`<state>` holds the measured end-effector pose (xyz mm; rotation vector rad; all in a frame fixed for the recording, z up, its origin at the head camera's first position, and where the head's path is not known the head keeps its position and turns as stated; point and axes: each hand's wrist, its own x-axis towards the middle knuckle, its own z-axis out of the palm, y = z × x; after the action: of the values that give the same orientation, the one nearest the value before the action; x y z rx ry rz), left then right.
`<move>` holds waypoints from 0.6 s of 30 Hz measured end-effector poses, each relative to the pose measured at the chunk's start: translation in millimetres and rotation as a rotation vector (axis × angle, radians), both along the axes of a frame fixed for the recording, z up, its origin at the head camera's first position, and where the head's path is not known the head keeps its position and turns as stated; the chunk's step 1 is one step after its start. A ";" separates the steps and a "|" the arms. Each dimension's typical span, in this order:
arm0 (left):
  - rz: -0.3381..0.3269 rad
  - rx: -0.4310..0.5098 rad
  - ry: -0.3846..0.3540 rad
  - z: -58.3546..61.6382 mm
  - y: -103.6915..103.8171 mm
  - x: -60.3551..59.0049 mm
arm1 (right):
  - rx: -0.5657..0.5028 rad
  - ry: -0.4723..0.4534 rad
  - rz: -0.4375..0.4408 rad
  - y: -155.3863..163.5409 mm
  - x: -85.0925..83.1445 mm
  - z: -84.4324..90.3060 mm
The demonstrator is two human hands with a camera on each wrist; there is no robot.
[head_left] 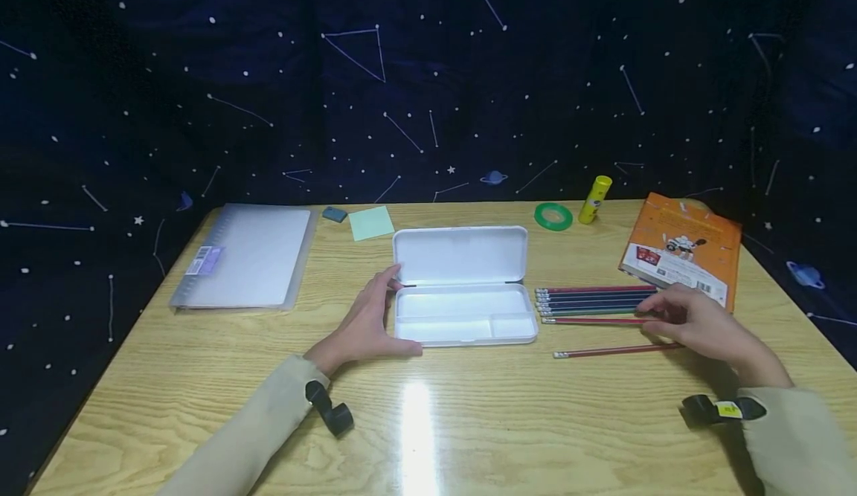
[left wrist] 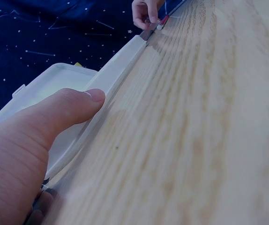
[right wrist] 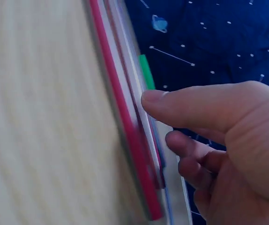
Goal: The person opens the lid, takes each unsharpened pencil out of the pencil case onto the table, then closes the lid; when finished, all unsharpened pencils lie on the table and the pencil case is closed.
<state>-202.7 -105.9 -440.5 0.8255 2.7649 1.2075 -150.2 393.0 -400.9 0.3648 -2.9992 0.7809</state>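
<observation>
An open white pencil case [head_left: 465, 336] with a divided tray lies at the middle of the table, its lid raised at the back. My left hand [head_left: 364, 325] grips its left end, thumb on the front wall and fingers at the left side. In the left wrist view, the thumb presses on the white case wall [left wrist: 120, 58]. To the right, my right hand [head_left: 696, 325] is over the ends of several dark pencils [head_left: 589, 301] in a row. Its thumb and forefinger are parted around a red pencil [head_left: 592, 321]. Another red pencil [head_left: 602, 352] lies nearer the front.
An orange book [head_left: 689, 236] lies behind the right hand. Along the back are green tape [head_left: 553, 216], a yellow glue stick [head_left: 594, 200], pale green sticky notes [head_left: 371, 223] and a small blue-grey block [head_left: 334, 214]. A clear-covered notebook [head_left: 251, 258] lies at left.
</observation>
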 end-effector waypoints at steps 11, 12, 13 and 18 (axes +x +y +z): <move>-0.003 0.005 0.005 -0.9 -0.4 -0.2 | -0.052 -0.083 0.198 -19.9 5.7 10.4; -0.002 0.005 0.006 -0.9 -0.4 -0.2 | -0.040 -0.118 0.218 -23.3 5.7 12.4; -0.001 0.005 0.007 -0.8 -0.4 -0.2 | -0.030 -0.145 0.234 -26.2 5.5 13.6; -0.002 0.010 0.008 -2.2 -0.5 -0.6 | 0.063 -0.138 0.163 -36.6 3.1 11.7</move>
<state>-203.2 -106.3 -442.7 0.8356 2.7663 1.2211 -147.0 356.4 -389.1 0.5873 -3.1603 0.7534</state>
